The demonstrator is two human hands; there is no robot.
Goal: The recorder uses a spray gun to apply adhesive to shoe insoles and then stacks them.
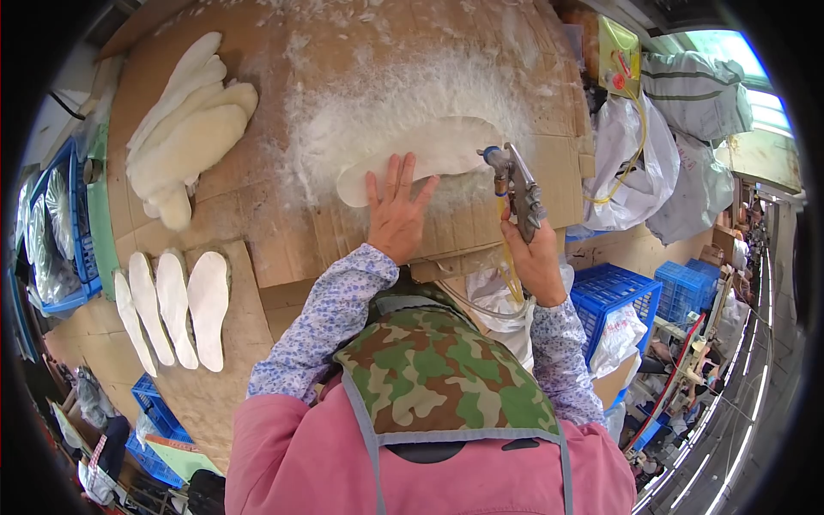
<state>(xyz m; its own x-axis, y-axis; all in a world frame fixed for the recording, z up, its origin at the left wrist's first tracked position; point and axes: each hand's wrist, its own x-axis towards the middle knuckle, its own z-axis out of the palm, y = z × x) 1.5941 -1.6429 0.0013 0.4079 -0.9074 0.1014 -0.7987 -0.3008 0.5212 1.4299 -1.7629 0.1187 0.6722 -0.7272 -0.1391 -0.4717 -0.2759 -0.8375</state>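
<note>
My left hand [396, 215] lies with fingers spread on the near edge of a white insole [459, 142], which rests on the cardboard-covered table. White fluff or overspray [403, 94] coats the cardboard around it. Wrapped round the handle of a metal spray gun [522, 189] is my right hand [537, 262]. The gun's blue-ringed nozzle is close to the insole's right end, and whether anything is coming out cannot be made out. A yellow hose runs down from the gun. To the left is a heap of cream, fleecy insoles [197, 142]. Several flat white insoles [208, 309] lie in a row nearer me.
A blue crate [614, 287] stands beside my right forearm, and another blue crate [81, 249] is at the far left. White plastic bags [614, 154] hang off the table's right side, below a yellow box [620, 56] with a hose.
</note>
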